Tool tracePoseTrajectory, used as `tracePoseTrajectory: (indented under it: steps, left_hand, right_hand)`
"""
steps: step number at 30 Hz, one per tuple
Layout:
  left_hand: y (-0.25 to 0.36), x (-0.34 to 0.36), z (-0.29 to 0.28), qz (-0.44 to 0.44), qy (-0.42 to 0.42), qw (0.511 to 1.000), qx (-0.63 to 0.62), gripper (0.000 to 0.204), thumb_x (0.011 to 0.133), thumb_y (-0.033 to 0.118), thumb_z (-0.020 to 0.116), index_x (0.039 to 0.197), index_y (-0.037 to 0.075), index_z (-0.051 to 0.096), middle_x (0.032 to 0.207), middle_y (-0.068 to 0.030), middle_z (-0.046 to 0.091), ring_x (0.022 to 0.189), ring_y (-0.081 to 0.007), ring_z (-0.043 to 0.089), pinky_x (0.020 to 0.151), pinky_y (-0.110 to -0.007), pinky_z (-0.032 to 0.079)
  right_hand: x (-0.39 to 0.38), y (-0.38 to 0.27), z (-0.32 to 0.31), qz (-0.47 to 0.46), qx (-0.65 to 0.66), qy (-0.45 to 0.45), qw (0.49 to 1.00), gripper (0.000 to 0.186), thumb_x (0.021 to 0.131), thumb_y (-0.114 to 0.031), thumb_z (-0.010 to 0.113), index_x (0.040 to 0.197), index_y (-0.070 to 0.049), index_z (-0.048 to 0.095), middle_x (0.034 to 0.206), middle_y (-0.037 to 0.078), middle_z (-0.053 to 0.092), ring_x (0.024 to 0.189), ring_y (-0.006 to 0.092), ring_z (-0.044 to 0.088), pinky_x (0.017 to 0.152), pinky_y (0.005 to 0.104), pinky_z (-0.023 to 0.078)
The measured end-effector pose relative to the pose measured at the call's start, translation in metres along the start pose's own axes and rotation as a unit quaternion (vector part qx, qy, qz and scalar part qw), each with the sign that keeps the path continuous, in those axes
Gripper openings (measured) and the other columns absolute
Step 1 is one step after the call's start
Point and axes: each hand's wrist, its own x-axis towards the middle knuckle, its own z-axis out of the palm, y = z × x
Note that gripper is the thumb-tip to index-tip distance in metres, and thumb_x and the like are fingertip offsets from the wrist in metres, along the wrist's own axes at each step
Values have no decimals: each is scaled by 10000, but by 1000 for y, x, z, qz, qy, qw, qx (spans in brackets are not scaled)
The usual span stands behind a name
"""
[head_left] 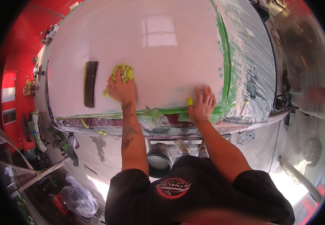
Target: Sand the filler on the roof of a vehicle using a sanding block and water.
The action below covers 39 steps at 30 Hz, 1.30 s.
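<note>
Vehicle roof point(173, 71), pale and glossy, spreads before the person, carrying a long dark sanding block point(90, 84) toward its left side. Just right of that, the left hand point(122, 89) has its grip clenched around a crumpled yellow cloth point(124, 69) on the surface; farther right, the right hand point(203, 106) rests palm-down, its grip released, beside green masking tape point(226, 56).

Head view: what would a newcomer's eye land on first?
The big pale pink panel filling the upper middle, with green tape down its right side. On it, the left hand grips a yellow cloth, right of a dark bar. The right hand lies open at the near right corner.
</note>
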Motion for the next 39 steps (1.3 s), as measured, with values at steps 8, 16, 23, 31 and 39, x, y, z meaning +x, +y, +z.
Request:
tracePoseTrajectory:
  steps: [8,16,23,31,39]
  left_hand:
    - [112,-6,13,306,-126,921,-203,490,644,179,773,1124,223,683,1046,-79,583,917,-303,598,780,-435,517]
    - [97,115,-67,140,-190,944,-231,351,674,227,732,984,79,658,941,-140,673,922,-331,650,778,-432,523]
    - [-63,253,-93,234,83,968,-40,472,728,277,737,1168,165,611,1114,-92,622,1009,-346,618,842,-455,506]
    - [-172,219,-64,131,-67,988,-41,680,790,222,714,1421,168,466,1346,-230,517,1253,-401,499,1059,-474,405]
    - [-187,122,-22,118,-124,985,-23,563,855,198,702,1391,126,542,1217,-247,536,1054,-414,546,907,-453,475]
  right_hand:
    - [-2,-5,2,-17,-5,23,1000,575,873,-319,602,1402,-156,448,1443,135,369,1437,325,259,1152,527,163]
    - [1,-7,-1,-25,-14,40,999,552,892,-333,586,1394,-146,453,1429,144,389,1423,335,285,1144,527,177]
    - [0,-4,3,-32,-18,42,998,548,888,-331,589,1387,-142,465,1426,155,386,1416,348,294,1139,536,189]
    - [3,-4,-2,-32,-27,49,998,549,886,-339,593,1383,-139,473,1414,158,399,1415,354,293,1133,538,201]
    - [0,-12,2,-38,-9,42,998,529,904,-346,569,1379,-132,475,1435,162,387,1410,351,303,1132,539,203]
